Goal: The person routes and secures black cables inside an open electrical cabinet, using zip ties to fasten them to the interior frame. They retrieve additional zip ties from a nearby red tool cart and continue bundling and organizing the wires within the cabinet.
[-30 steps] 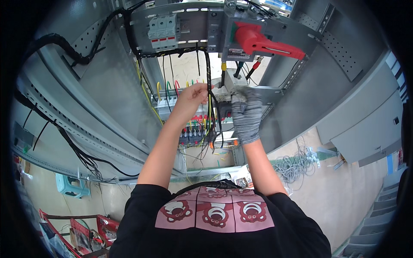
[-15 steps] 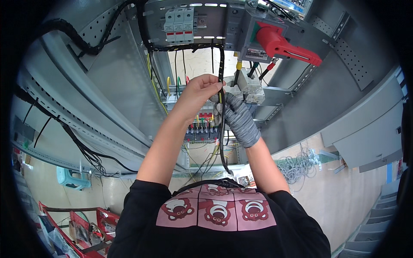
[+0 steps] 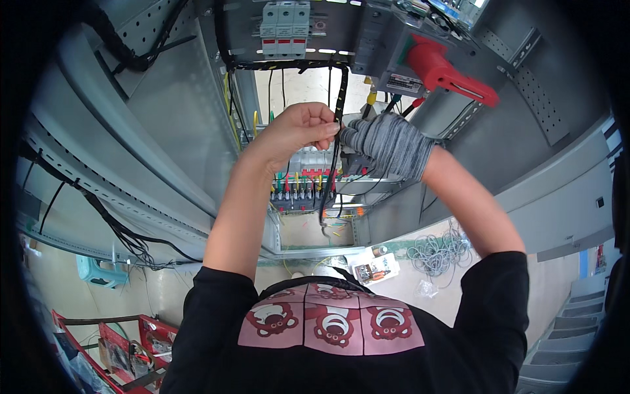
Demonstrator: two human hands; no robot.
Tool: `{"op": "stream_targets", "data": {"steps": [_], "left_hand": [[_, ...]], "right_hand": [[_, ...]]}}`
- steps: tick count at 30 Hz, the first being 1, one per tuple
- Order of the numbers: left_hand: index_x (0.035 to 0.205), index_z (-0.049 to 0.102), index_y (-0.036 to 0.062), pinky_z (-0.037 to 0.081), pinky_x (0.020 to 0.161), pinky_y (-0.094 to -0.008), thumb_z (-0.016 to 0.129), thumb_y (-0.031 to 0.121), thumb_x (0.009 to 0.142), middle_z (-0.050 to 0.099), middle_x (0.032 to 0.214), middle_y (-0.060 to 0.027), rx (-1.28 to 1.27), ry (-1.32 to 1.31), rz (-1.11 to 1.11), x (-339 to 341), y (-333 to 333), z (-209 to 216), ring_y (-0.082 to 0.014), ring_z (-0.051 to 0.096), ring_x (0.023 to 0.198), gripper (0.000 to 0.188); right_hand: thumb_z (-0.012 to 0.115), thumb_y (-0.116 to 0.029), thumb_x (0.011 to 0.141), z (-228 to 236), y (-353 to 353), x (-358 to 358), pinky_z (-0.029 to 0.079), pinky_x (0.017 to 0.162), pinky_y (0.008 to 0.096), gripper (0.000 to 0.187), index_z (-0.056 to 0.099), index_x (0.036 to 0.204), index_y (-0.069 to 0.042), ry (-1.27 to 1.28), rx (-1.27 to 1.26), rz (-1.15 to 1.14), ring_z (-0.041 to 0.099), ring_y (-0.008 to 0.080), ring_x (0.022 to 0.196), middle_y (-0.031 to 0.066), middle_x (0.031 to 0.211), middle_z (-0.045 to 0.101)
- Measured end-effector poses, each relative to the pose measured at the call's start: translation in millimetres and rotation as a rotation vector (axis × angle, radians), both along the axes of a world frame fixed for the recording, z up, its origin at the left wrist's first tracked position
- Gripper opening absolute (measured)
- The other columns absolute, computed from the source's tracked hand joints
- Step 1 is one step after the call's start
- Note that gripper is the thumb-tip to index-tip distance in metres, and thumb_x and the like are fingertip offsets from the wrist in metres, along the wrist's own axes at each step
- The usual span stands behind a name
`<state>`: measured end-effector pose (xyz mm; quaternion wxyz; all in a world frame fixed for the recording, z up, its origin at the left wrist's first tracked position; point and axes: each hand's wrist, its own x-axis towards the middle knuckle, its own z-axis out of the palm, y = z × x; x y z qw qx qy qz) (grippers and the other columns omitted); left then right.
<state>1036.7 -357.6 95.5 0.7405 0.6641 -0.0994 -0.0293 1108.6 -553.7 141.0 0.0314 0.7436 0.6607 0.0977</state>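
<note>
A black wrapped cable bundle (image 3: pixel 342 95) drops from a horizontal run inside the grey cabinet, its loose lower end hanging over terminals. My bare left hand (image 3: pixel 303 134) pinches it between thumb and fingers. Just to its right, my right hand (image 3: pixel 394 146), in a grey striped glove, has its fingers curled closed beside the bundle; what they grip is hidden. Below the hands lies a row of terminals (image 3: pixel 298 198) with coloured wires. Behind them a white breaker row (image 3: pixel 314 161) shows partly.
A red rotary handle (image 3: pixel 453 75) juts out at upper right. White fuse holders (image 3: pixel 285 26) sit at the top. Dark cable harnesses (image 3: pixel 111 217) line the left side. Coiled grey wire (image 3: pixel 436 255), a teal stool (image 3: pixel 102 270) and a red rack (image 3: pixel 108 341) stand on the floor.
My right hand has moved right and slightly up, its elbow swinging outward. The left hand stays pinched on the bundle, whose lower end has swung left and up.
</note>
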Motion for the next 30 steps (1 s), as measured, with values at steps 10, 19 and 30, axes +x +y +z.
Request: {"op": "stream_targets", "data": {"steps": [10, 19, 30], "left_hand": [[0.095, 0.055, 0.0064, 0.042, 0.064, -0.0196, 0.057, 0.016, 0.091, 0.054, 0.079, 0.0033, -0.202, 0.091, 0.143, -8.9, -17.7, -21.0, -0.0050, 0.049, 0.069, 0.011], [0.127, 0.047, 0.0025, 0.044, 0.092, -0.0270, 0.051, 0.013, 0.094, 0.058, 0.112, -0.0037, -0.215, 0.032, 0.368, -23.6, -56.2, -42.3, -0.0117, 0.055, 0.102, 0.035], [0.135, 0.037, 0.0064, 0.038, 0.098, -0.0302, 0.048, 0.009, 0.093, 0.051, 0.124, -0.0034, -0.286, -0.128, 0.467, -33.8, -97.0, -40.3, -0.0139, 0.049, 0.113, 0.043]], "right_hand": [[0.060, -0.016, 0.079, -16.4, 3.9, 12.1, 0.053, 0.058, 0.0371, 0.018, 0.058, 0.093, -0.005, -0.061, 0.005, 0.007, 0.065, 0.0269, 0.072, 0.0115, 0.077, 0.062], [0.056, -0.025, 0.087, -46.3, -17.4, 11.4, 0.049, 0.074, 0.0403, 0.026, 0.064, 0.102, -0.004, 0.598, 0.461, -0.215, 0.062, 0.0330, 0.083, 0.0163, 0.090, 0.065], [0.061, -0.031, 0.078, -20.9, -11.2, 2.6, 0.049, 0.072, 0.0402, 0.028, 0.065, 0.085, -0.004, 0.574, 0.422, -0.238, 0.062, 0.0330, 0.077, 0.0175, 0.079, 0.064]]}}
